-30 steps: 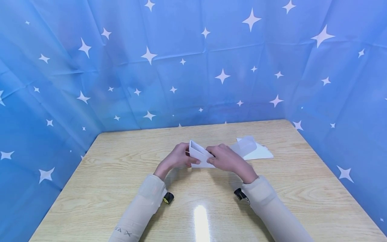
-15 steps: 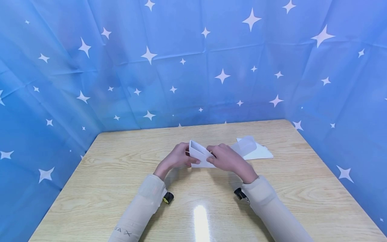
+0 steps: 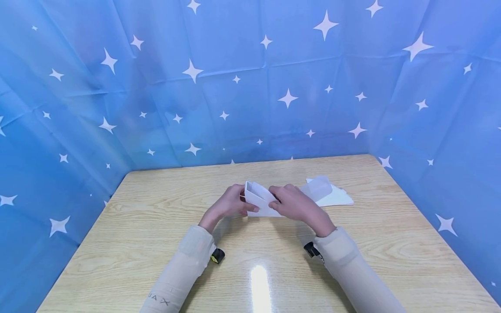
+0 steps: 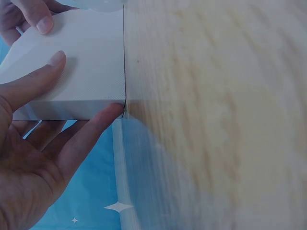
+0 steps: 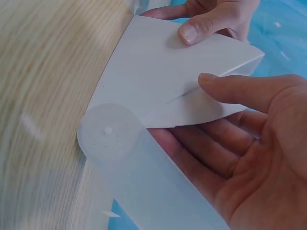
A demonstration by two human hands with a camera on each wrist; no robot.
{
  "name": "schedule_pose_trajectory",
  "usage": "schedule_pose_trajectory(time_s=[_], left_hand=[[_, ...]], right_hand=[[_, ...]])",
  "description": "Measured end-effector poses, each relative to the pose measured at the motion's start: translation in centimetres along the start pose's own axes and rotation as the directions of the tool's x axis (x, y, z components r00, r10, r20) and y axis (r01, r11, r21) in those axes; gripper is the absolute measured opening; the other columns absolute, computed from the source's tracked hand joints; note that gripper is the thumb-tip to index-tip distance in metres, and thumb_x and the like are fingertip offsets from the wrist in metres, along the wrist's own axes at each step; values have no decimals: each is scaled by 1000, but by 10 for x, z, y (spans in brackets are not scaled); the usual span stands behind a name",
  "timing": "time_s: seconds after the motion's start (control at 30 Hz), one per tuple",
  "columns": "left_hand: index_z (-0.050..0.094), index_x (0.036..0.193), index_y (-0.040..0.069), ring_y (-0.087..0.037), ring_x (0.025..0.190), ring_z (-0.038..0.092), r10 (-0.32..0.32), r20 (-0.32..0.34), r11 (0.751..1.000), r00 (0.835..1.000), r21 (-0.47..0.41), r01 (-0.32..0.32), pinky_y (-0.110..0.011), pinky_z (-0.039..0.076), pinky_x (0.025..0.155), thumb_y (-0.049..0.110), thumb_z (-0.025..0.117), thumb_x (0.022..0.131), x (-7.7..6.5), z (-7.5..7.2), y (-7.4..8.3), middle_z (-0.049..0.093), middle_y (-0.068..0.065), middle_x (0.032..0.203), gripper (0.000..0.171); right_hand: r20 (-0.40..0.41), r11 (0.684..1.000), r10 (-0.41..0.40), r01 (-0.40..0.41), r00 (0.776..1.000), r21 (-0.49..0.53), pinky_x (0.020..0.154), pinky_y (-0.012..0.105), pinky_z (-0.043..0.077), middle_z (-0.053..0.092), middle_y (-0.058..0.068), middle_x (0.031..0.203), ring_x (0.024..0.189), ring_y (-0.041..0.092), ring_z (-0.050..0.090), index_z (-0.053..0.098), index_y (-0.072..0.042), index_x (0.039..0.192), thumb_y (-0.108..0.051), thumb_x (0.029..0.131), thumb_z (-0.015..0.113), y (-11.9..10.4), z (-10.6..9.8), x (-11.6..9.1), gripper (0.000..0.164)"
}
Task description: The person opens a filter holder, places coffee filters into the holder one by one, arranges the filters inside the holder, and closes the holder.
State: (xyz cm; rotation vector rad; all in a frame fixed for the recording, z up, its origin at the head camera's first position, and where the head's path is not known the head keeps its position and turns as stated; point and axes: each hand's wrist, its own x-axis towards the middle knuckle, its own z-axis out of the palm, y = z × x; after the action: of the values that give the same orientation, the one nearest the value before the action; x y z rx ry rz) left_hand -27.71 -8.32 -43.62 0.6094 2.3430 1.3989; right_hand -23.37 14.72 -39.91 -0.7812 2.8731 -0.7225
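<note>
A white card box with a textured surface stands on the table, its narrow opening facing up. My left hand grips its left end; the left wrist view puts the thumb on the broad white side, with fingers behind and along the narrow end. At the right end my right hand pinches the upper wall, which bows inward and shows a crease in the right wrist view. Near that end is a translucent plastic strip with a rounded tip and a small pale dot.
White sheets lie right of my right hand, partly under a translucent piece. Wood-grain table surrounds the hands, with a light reflection near the front. A blue star-printed curtain encloses the back and sides.
My right hand has slid slightly to the right along the box's upper edge, showing a little more of its front. The left hand and the box have stayed in place.
</note>
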Motion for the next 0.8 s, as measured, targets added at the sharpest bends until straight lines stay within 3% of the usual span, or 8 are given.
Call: schedule_pose_trajectory(time_s=[0.27, 0.63, 0.8], left_hand=[[68, 128, 13, -20, 91, 71, -6, -5, 1000, 1000, 1, 6, -47, 65, 70, 10, 84, 87, 0, 0, 1, 75, -11, 115, 44], [68, 126, 12, -20, 91, 71, 1, 1, 1000, 1000, -4, -1, -48, 65, 70, 9, 83, 87, -1, 0, 1, 74, -12, 115, 42], [69, 125, 12, -19, 90, 70, 1, 0, 1000, 1000, 1, -1, -48, 64, 69, 9, 83, 88, -2, 0, 2, 74, -11, 114, 40]], right_hand=[[13, 999, -19, 18, 1000, 36, 56, 26, 44, 63, 0, 76, 57, 12, 51, 63, -8, 114, -16, 100, 65, 0, 2, 3, 17], [12, 998, -42, 42, 999, 49, 56, 25, 44, 62, -1, 75, 58, 11, 49, 63, -10, 103, -15, 99, 65, 3, 8, 5, 7], [-11, 996, -73, 74, 997, 53, 61, 26, 47, 66, -1, 83, 64, 10, 53, 66, -11, 110, -16, 100, 65, 3, 8, 6, 12]])
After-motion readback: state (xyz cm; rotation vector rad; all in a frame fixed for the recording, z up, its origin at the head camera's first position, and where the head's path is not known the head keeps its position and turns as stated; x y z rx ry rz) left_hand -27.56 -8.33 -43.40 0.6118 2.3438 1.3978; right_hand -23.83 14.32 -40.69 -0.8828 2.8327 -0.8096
